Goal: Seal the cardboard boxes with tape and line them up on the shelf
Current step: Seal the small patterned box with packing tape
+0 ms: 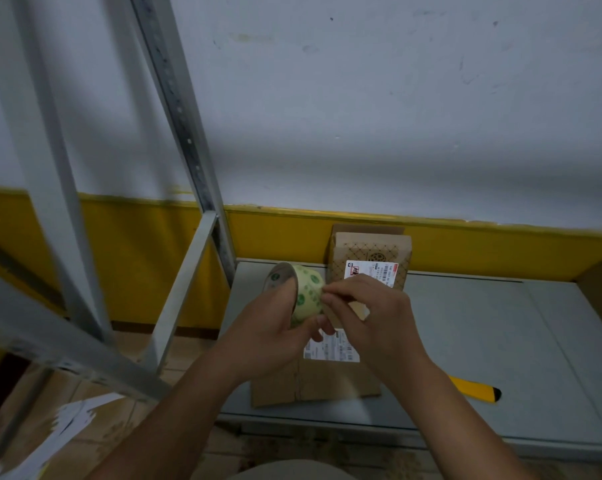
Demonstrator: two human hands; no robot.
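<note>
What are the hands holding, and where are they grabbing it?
The left hand grips the tape roll around its rim. The right hand pinches at the roll's outer face with its fingertips, probably picking at the tape's end.

I am looking at a left forearm (195,393) and a right forearm (441,393), both showing bare from the lower frame edge up to the left hand (275,327) and right hand (372,317). Dull grey-brown cloth (292,472) is peeking in at bottom centre.

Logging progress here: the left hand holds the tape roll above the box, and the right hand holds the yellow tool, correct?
Not quite: in the head view the right hand picks at the tape roll; the yellow tool lies on the shelf.
</note>
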